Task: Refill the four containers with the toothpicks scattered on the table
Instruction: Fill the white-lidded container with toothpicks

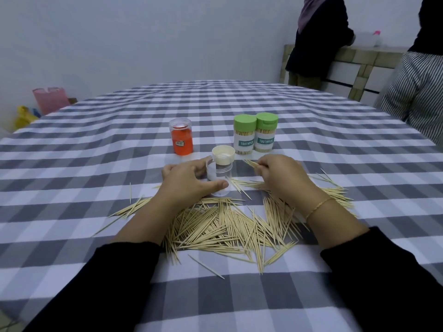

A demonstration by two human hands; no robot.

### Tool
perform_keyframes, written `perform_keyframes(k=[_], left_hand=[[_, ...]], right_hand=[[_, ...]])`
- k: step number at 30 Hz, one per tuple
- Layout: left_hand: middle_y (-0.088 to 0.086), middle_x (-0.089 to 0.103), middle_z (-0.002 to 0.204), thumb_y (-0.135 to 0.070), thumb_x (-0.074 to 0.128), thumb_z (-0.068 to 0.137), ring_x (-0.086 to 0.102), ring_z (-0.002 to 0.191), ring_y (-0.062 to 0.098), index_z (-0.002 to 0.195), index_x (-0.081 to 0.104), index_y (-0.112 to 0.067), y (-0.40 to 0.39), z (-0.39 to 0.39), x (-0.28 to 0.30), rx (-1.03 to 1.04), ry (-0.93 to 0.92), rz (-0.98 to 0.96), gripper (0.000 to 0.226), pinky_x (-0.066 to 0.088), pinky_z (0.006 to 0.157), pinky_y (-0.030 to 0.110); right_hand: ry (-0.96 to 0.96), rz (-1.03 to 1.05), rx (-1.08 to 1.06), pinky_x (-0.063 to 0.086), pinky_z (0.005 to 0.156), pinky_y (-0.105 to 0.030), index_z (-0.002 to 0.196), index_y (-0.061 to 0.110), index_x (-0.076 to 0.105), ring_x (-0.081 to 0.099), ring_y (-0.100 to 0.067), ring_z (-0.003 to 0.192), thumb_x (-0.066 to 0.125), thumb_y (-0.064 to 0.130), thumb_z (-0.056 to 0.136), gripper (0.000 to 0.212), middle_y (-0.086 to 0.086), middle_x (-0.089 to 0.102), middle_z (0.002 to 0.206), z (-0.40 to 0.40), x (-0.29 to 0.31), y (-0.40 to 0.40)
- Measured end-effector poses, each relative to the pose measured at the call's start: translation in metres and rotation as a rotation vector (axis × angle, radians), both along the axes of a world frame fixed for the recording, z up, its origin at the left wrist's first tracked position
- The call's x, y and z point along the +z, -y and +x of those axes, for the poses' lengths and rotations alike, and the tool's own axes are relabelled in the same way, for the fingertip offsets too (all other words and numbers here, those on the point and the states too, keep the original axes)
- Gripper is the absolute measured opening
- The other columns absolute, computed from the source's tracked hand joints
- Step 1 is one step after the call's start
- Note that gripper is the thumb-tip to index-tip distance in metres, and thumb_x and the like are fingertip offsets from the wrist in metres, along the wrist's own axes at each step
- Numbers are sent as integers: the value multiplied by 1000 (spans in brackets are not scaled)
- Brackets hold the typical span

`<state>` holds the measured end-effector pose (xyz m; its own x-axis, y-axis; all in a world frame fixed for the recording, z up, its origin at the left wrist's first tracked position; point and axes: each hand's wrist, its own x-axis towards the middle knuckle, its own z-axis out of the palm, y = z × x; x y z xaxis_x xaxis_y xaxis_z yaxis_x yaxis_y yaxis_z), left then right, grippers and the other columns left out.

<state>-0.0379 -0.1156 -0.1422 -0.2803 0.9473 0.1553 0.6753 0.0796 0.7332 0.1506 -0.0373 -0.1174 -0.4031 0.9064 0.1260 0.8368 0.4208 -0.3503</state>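
Note:
A heap of loose toothpicks [230, 226] lies spread on the checked tablecloth in front of me. My left hand [189, 182] grips a clear plastic container [221, 174] standing upright, its white flip lid [223, 154] open. My right hand [282, 176] pinches a small bunch of toothpicks [251, 164] just right of that container's mouth. Behind stand an orange-labelled clear container [181, 136] with a clear cap, and two green-lidded containers [245, 135] [265, 133] marked TOOTHPICK, both filled and closed.
The grey and white checked table [96, 164] stretches far on all sides. Two people stand at the back right beside a chair [359, 68]. Pink and yellow bags [50, 99] sit on the floor at far left.

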Motion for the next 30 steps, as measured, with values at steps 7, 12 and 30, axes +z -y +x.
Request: perform_keyframes(k=[7,12,30], left_hand=[[-5,69,116,-54,74,71,47,128,5,137,51,-31,0,4,0,25,-13,44,74,5,95,16],[-10,70,111,-64,72,64,51,123,3,135,54,-32,-2,4,-3,13,-35,70,80,17,116,32],[-9,68,118,-59,74,69,49,126,7,134,55,-31,-4,10,-6,5,-63,100,74,14,102,26]], right_hand=[[-652,-205,33,43,70,-24,88,11,70,60,-15,84,54,21,95,20,-5,70,90,-1,6,5],[-1104,-317,106,46,72,-16,91,20,67,63,-7,81,53,18,96,15,1,70,87,-13,9,13],[-1168,-276,276,50,86,-24,84,21,63,62,-7,85,52,8,95,20,4,69,85,-42,-4,19]])
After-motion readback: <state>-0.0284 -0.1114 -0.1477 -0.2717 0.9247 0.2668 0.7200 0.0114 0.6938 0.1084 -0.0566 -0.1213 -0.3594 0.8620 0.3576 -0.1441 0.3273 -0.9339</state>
